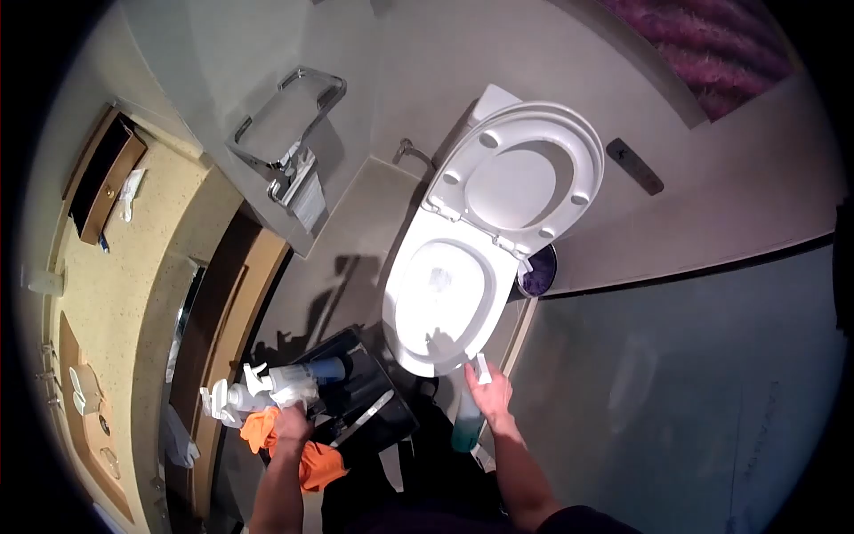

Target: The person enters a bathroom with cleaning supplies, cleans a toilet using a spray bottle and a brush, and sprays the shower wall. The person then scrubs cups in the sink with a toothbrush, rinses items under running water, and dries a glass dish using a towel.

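Note:
My right hand (492, 398) is wrapped round the neck of a spray bottle (465, 427) with blue-green liquid and a white trigger head, just in front of the toilet bowl (398, 307). My left hand (292, 425) is closed on an orange cloth (320, 467), bunched on both sides of it; the fingertips are hard to see. Beside that hand, white-headed spray bottles (289, 383) stand at the left end of a black caddy (391, 411). The toilet lid and seat (585, 169) are raised.
A small bin with a purple liner (537, 271) stands right of the toilet. A glass panel (658, 400) fills the right side. On the left are a stone counter (133, 267), a wall-mounted metal rack (334, 93) and a toilet-paper roll (307, 200).

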The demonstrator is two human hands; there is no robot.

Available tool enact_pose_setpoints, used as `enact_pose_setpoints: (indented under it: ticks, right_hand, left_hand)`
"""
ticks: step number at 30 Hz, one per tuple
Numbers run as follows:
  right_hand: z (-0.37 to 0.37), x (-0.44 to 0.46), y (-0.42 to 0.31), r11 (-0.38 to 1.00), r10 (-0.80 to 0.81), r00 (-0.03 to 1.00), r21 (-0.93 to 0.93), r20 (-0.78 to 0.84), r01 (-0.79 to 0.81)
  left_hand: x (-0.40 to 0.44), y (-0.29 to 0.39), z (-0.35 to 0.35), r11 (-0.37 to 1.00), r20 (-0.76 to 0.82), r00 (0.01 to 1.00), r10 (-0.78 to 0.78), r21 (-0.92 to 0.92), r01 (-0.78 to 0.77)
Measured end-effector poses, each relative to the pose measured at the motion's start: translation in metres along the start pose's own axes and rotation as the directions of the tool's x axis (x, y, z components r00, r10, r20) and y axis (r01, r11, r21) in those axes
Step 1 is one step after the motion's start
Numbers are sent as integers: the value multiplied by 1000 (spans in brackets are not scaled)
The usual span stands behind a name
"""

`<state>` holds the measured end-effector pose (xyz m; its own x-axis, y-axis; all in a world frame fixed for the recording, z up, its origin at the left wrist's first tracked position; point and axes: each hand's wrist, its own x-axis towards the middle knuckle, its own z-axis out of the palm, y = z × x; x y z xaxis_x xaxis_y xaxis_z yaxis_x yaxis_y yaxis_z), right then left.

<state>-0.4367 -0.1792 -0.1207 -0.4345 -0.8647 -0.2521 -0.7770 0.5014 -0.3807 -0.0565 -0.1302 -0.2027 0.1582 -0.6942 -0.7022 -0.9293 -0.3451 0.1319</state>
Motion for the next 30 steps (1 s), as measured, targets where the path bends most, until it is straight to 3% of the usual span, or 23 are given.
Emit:
enact_pose_setpoints:
  ticks: [3,10,14,17,20,24,30]
  right_hand:
    - [-5,3,-5,997,-68,995,42,-66,71]
    - [-16,0,-14,1000,18,1000,12,-20,-18]
    - [-55,7,-39,952,-217,943,160,-252,262]
    - [-106,24,-66,838,-197,859,374,-472,398]
    - [-154,46,-105,779,-239,723,316,-648,541]
    - [-164,69,-116,885,-150,775,266,-614,382]
    - [-152,46,-115,816,-385,761,194,-521,545]
  left_hand:
    - [1,-3,0,999,-4,1000,9,-30,-9]
    - [0,0,-5,999,-14,1000,13,42,-13]
    - [-1,3,-12,999,-11,1000,21,31,-20]
    - [-8,14,-24,1000,-22,1000,-10,-9,10]
    - [-7,15,-24,999,-61,997,36,-9,-37]
    - [-9,18,-24,999,-51,997,54,10,-54]
    - [-5,17,-18,997,-10,997,78,14,-77]
